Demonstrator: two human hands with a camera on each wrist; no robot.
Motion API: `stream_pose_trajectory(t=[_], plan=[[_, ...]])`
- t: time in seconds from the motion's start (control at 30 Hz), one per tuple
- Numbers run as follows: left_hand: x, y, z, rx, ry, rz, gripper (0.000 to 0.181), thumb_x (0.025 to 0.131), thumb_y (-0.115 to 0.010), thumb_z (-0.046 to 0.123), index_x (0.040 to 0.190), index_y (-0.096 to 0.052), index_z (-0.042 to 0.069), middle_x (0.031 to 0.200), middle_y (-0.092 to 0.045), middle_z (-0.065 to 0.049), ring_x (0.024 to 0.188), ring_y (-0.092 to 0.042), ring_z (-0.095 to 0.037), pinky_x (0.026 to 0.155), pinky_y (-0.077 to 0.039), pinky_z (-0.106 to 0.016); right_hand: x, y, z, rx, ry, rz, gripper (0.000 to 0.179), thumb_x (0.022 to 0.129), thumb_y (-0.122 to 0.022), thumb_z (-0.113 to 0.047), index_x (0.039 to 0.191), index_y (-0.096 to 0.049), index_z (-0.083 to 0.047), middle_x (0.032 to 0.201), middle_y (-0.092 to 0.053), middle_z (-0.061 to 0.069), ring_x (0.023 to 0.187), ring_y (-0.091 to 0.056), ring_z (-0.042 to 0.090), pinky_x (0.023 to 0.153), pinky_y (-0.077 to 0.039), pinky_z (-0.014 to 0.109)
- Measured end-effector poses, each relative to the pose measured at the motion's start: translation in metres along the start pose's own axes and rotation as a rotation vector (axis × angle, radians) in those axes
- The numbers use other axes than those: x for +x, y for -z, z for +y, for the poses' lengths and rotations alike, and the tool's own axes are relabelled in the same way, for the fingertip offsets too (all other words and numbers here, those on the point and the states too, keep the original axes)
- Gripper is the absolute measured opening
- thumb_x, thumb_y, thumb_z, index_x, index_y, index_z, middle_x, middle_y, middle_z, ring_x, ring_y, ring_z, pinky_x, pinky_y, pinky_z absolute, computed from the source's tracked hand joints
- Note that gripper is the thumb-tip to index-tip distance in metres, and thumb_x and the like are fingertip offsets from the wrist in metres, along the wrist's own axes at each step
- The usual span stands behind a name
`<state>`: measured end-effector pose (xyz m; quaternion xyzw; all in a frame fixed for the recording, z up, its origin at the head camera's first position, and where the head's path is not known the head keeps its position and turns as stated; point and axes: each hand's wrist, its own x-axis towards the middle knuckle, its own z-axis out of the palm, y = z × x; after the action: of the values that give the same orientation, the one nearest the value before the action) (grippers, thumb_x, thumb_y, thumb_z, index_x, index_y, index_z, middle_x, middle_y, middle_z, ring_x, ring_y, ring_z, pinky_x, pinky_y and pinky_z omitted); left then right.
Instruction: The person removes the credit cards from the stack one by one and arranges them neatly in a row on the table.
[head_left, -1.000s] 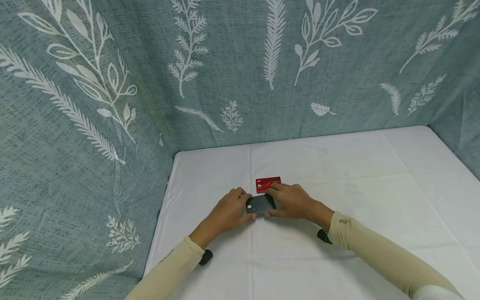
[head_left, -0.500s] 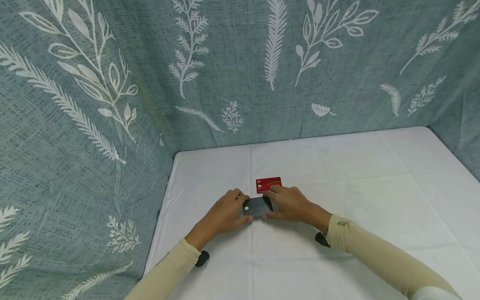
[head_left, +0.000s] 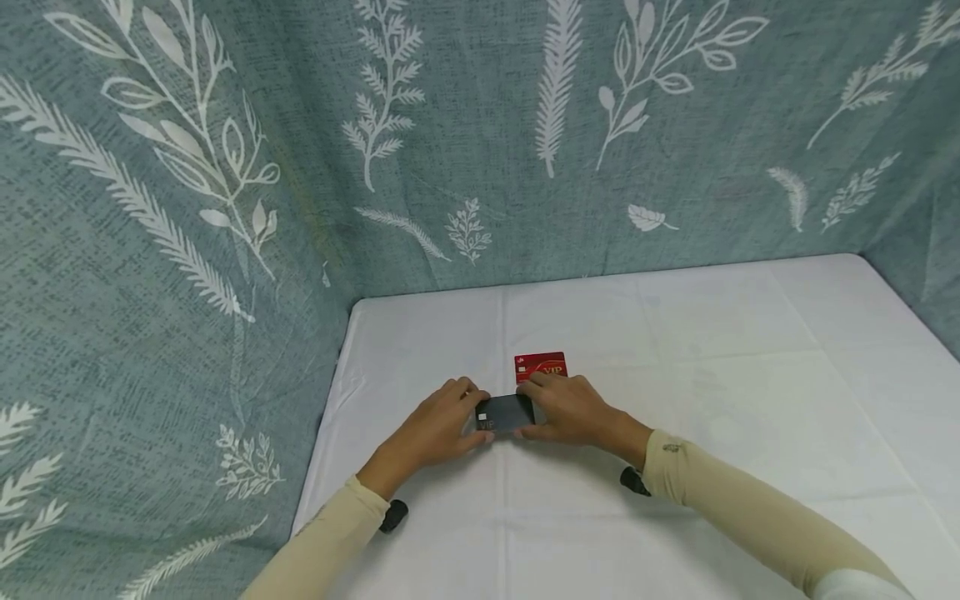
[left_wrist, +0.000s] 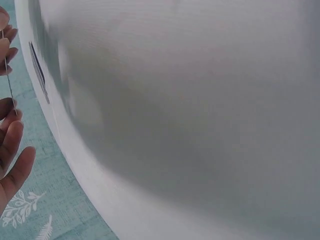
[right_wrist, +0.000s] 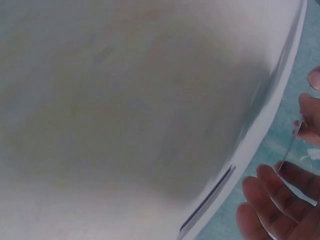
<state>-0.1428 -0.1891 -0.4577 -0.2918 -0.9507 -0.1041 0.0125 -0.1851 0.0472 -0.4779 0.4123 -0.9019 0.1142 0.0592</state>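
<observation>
A dark grey bank card (head_left: pixel 512 412) with a chip and the letters VIP is held between both hands. My left hand (head_left: pixel 437 421) pinches its left end, thumb at the near edge and fingers at the far edge. At the right end, my right hand (head_left: pixel 573 410) grips it the same way. Both wrist views show the card as a thin edge-on line, raised over the table. Just beyond it lies a red VIP card (head_left: pixel 538 363) flat on the cloth, its lower right part overlapped by the right hand's fingers in the head view.
A white cloth (head_left: pixel 720 400) with fold lines covers the table. Blue-green curtains (head_left: pixel 510 133) with white leaf prints hang behind it and along both sides. Small black devices (head_left: pixel 634 481) sit under the wrists.
Both hands have shifted left together, carrying the dark grey card. More of the red card, including its VIP lettering, is now uncovered. The red card stays in place on the table.
</observation>
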Motion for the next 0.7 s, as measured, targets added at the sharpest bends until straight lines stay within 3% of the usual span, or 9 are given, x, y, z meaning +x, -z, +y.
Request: stream_pose_trajectory(t=[0.7], plan=[[-0.0063, -0.0021, -0.006, -0.001, -0.014, 0.006, 0.049, 0.082, -0.071, 0.043, 0.117, -0.061, 0.01, 0.106, -0.052, 0.001, 0.09, -0.05, -0.01, 0.078, -0.047, -0.027, 0.0033, 0.0, -0.0056, 0.027, -0.02, -0.055, 0.061, 0.076, -0.066, -0.062, 0.115, -0.064, -0.016, 0.102, -0.062, -0.003, 0.081, -0.057, 0.007, 0.059, -0.047, 0.024]])
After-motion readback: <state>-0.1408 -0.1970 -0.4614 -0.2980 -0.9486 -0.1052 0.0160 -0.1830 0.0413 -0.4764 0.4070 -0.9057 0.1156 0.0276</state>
